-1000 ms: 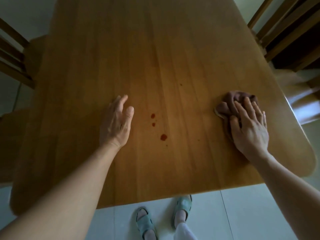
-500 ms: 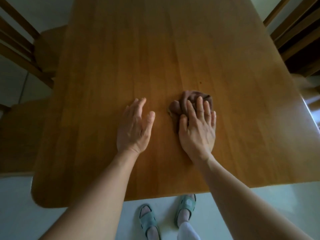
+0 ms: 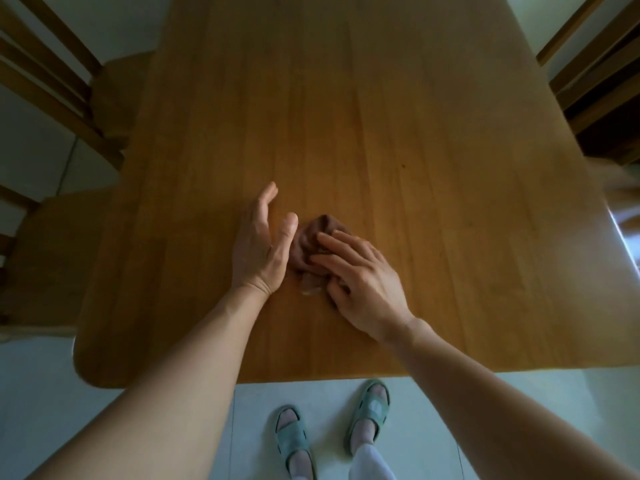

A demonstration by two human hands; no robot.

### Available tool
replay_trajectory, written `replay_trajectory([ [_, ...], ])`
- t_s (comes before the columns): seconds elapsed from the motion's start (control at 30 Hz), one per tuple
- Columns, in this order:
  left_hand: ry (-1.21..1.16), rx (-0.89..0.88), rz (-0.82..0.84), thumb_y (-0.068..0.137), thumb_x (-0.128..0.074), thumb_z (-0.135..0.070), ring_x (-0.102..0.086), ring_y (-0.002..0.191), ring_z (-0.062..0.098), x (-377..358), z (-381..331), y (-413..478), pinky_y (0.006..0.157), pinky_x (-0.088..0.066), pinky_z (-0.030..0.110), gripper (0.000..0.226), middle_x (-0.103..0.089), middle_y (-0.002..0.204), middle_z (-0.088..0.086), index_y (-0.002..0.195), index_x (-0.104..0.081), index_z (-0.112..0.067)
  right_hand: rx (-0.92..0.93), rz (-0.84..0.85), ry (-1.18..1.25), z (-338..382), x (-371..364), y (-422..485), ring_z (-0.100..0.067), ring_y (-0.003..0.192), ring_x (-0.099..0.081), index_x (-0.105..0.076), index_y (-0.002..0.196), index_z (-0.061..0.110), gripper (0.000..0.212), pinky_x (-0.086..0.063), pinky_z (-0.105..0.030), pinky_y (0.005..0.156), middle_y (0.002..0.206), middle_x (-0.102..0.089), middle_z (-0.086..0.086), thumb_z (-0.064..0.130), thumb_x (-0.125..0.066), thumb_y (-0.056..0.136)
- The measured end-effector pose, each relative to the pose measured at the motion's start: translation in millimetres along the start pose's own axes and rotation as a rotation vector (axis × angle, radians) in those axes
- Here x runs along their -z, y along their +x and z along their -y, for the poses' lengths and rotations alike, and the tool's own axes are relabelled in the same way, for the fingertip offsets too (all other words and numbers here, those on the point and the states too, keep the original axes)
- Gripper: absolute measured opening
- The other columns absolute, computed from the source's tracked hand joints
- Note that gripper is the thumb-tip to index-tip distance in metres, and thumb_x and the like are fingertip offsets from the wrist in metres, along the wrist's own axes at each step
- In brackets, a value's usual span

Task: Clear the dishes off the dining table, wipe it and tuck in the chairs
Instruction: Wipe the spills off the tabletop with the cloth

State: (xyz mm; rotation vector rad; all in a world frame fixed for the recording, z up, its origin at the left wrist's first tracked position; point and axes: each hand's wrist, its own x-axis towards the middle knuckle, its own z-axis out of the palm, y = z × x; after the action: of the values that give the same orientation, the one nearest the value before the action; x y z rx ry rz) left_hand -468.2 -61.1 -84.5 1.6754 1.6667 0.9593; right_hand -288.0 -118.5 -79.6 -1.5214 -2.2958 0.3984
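Right hand [image 3: 363, 282] flat on cloth [image 3: 310, 240], left hand [image 3: 258, 247] spread beside it, chairs [image 3: 45, 258] flanking table [image 3: 381, 116]

Nothing can be read here. The bench [image 3: 398, 140], cloth [image 3: 310, 239] and slippers [image 3: 370, 408] bear no legible label, brand or number.

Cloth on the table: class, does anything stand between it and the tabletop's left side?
Yes. The left hand, open and tilted on edge, stands left of the cloth, thumb close to it. The right hand rests on the cloth. Toward the far end of the table, nothing visible blocks it.
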Motion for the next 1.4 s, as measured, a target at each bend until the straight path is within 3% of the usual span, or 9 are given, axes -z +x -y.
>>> replay_trajectory([
  [0.1,-0.093,0.04,0.03,0.085,-0.027,-0.068,-0.04,0.133,0.005,10,3,-2,0.108,-0.038,0.032,0.08,-0.039,0.153,-0.004,0.15,-0.031,-0.022,-0.124,-0.135,0.1,-16,23,-18,-0.016,0.118,-0.057,-0.071,0.118,0.024,0.041,-0.052,-0.043,0.095,0.126,-0.066,0.007,0.018,-0.052,0.082],
  [0.23,-0.031,0.065,0.038,0.082,-0.019,-0.081,-0.045,0.128,0.007,32,14,-26,0.095,-0.044,0.027,0.085,-0.034,0.156,-0.009,0.149,-0.029,-0.03,-0.473,-0.363,0.652,-24,55,-24,0.0,0.1,-0.066,-0.054,0.135,0.026,0.059,-0.059,-0.029,0.083,0.112,-0.069,0.014,-0.009,-0.05,0.087],
  [0.37,0.105,0.077,0.005,0.083,-0.01,-0.082,-0.049,0.131,0.02,62,36,-51,0.102,-0.044,0.041,0.088,-0.039,0.154,-0.003,0.148,-0.034,-0.028,-0.544,-0.373,0.301,-46,48,-49,-0.017,0.136,-0.042,-0.055,0.138,0.028,0.058,-0.04,-0.05,0.109,0.147,-0.047,0.007,0.008,-0.045,0.085],
  [0.5,0.245,0.126,-0.099,0.087,-0.005,-0.078,-0.043,0.136,0.027,87,53,-68,0.105,-0.043,0.051,0.089,-0.041,0.153,0.006,0.147,-0.038,-0.021,-0.595,-0.324,0.067,-21,21,-42,-0.022,0.144,-0.029,-0.053,0.141,0.019,0.051,-0.03,-0.045,0.116,0.155,-0.038,-0.002,0.021,-0.042,0.091],
  [0.7,0.224,0.085,-0.105,0.09,-0.011,-0.074,-0.039,0.139,0.022,87,56,-68,0.11,-0.038,0.048,0.085,-0.042,0.152,0.007,0.147,-0.039,-0.017,-0.466,-0.138,-0.006,67,-32,8,-0.023,0.149,-0.019,-0.044,0.146,0.025,0.048,-0.02,-0.04,0.119,0.16,-0.028,0.0,0.039,-0.039,0.1],
  [1.0,0.204,0.033,-0.223,0.098,-0.021,-0.059,-0.036,0.14,0.023,93,59,-66,0.113,-0.035,0.045,0.07,-0.04,0.152,0.01,0.145,-0.04,-0.011,0.084,0.097,0.054,154,-94,86,-0.022,0.152,-0.009,-0.024,0.155,0.024,0.058,-0.011,-0.038,0.123,0.163,-0.021,0.0,0.041,-0.039,0.102],
  [1.17,0.198,0.056,-0.282,0.098,-0.024,-0.056,-0.039,0.136,0.025,94,60,-69,0.113,-0.033,0.05,0.065,-0.045,0.147,0.009,0.142,-0.043,-0.011,0.261,0.138,0.058,151,-91,87,-0.018,0.15,-0.019,-0.04,0.149,0.021,0.054,-0.018,-0.035,0.122,0.156,-0.037,0.002,0.036,-0.051,0.098],
  [1.3,0.165,0.082,-0.324,0.097,-0.017,-0.061,-0.043,0.13,0.023,94,63,-69,0.106,-0.029,0.022,0.073,-0.049,0.143,0.011,0.141,-0.045,-0.009,0.345,0.12,0.062,118,-71,55,-0.022,0.144,-0.034,-0.054,0.14,0.02,0.045,-0.03,-0.039,0.117,0.15,-0.047,0.0,0.031,-0.053,0.096],
  [1.4,0.167,0.113,-0.335,0.096,-0.01,-0.063,-0.043,0.132,0.023,93,62,-70,0.105,-0.029,0.024,0.078,-0.049,0.145,0.01,0.142,-0.045,-0.011,0.223,0.005,0.028,74,-48,30,-0.021,0.14,-0.041,-0.062,0.133,0.019,0.04,-0.039,-0.043,0.111,0.146,-0.051,0.001,0.031,-0.054,0.096],
])
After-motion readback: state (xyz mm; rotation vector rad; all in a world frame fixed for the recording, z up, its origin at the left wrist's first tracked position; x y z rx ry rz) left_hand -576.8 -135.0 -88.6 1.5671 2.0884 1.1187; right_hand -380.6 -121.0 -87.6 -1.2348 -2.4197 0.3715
